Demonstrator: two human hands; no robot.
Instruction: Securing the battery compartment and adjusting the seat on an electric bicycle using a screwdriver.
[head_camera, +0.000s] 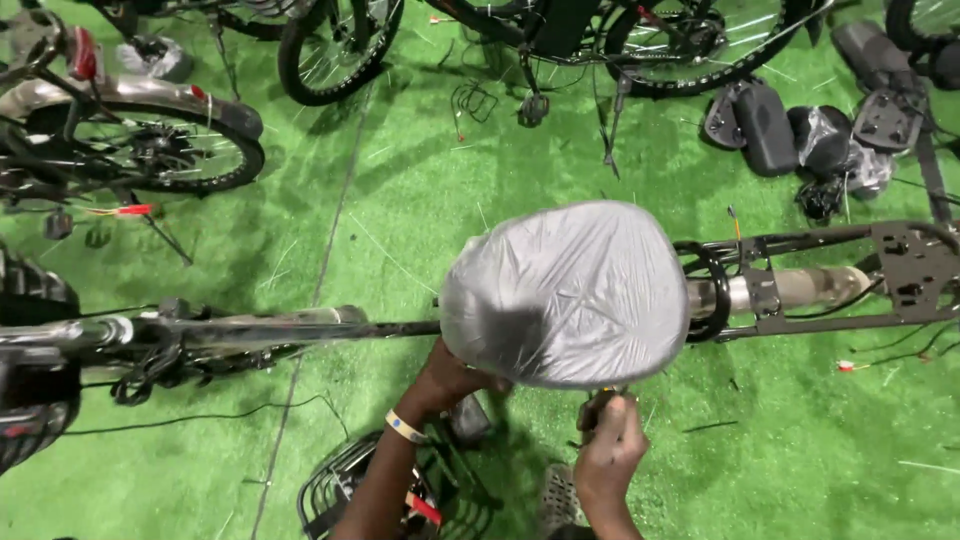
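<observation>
Plastic-wrapped bicycle saddle (570, 292) at frame centre, on a frame over green turf (420, 210). Left hand (450, 382) under saddle's lower-left edge, finger state hidden. Right hand (610, 445) below, fingers curled around small tool (598, 402).

Bike assembly workshop: several bicycles (140, 140) on green turf (400, 200), loose saddles (765, 125), plastic-wrapped saddle (570, 295)

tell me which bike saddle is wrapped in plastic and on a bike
The big grey plastic-wrapped saddle at centre, above both hands; the black saddles at top right lie loose on the green turf.
</observation>
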